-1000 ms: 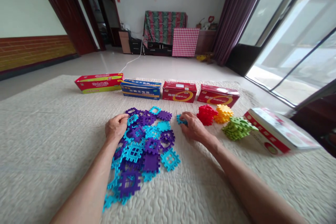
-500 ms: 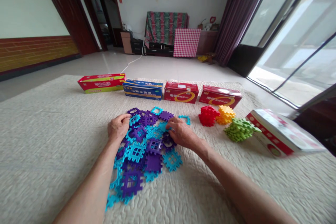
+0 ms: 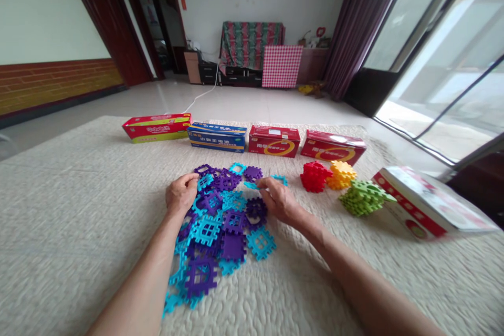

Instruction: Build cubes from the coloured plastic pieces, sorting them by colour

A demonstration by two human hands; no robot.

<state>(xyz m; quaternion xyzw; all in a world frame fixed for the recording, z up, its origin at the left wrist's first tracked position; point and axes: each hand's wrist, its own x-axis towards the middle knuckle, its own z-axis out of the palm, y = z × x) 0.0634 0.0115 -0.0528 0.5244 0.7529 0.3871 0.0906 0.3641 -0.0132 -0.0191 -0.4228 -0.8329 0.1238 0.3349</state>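
A loose heap of purple and cyan plastic interlocking tiles, several with window cut-outs, lies on the quilted mat. At its upper left edge my left hand has its fingers closed, close beside a cyan tile; what they grip, if anything, is hidden. Across the heap, my right hand pinches another cyan tile between thumb and fingers, and that tile shows nearly edge-on. Just behind those fingers lies a cyan frame tile.
Red, yellow and green tile stacks stand to the right, near a white-and-red box. Along the back are a red-and-green box, a blue box and two red boxes. The quilted mat lies beneath.
My right hand has drawn slightly right with the cyan tile, tilting it away from the heap's middle. My left hand stays by the same edge. The whole view has shifted a little.
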